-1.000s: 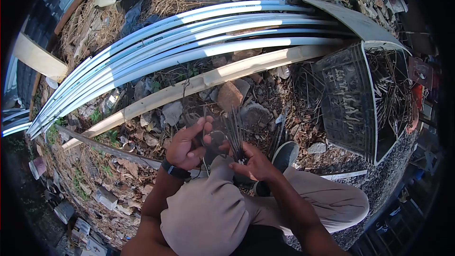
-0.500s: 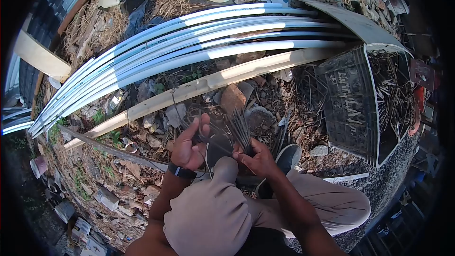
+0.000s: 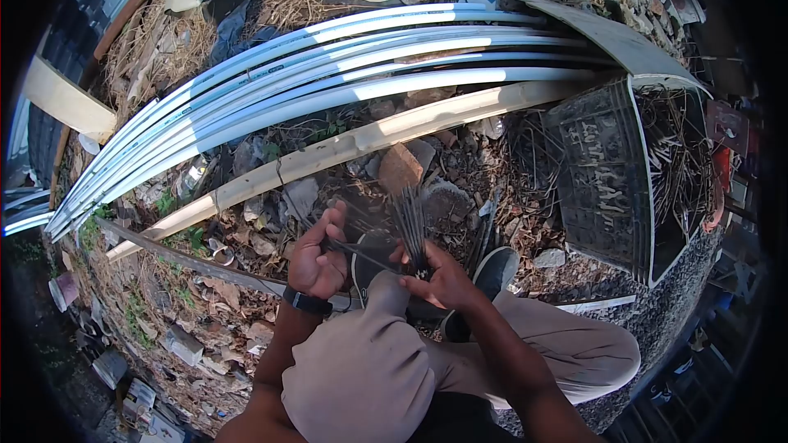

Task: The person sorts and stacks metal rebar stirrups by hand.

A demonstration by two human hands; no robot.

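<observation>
My right hand (image 3: 439,279) is closed round a bundle of thin dark metal rods (image 3: 411,226), whose upper ends fan out. To its left, my left hand (image 3: 319,254) has its palm turned up and its fingers partly curled. A thin dark strand (image 3: 361,255) runs from the fingers of my left hand toward the bundle; its far end is hidden near my right hand. Below both hands is my raised knee in light trousers, and a dark shoe (image 3: 376,248) shows between the hands.
White pipes (image 3: 271,90) and a long wooden strip (image 3: 353,143) cross the ground ahead. A reddish stone (image 3: 400,167) lies beyond the bundle. On the right, a dark container (image 3: 603,184) holds many thin rods. A narrow bar (image 3: 197,261) lies at the left among rubble.
My left hand has shifted slightly, and the thin strand by its fingers has changed angle. The bundle in my right hand stands more upright than half a second ago.
</observation>
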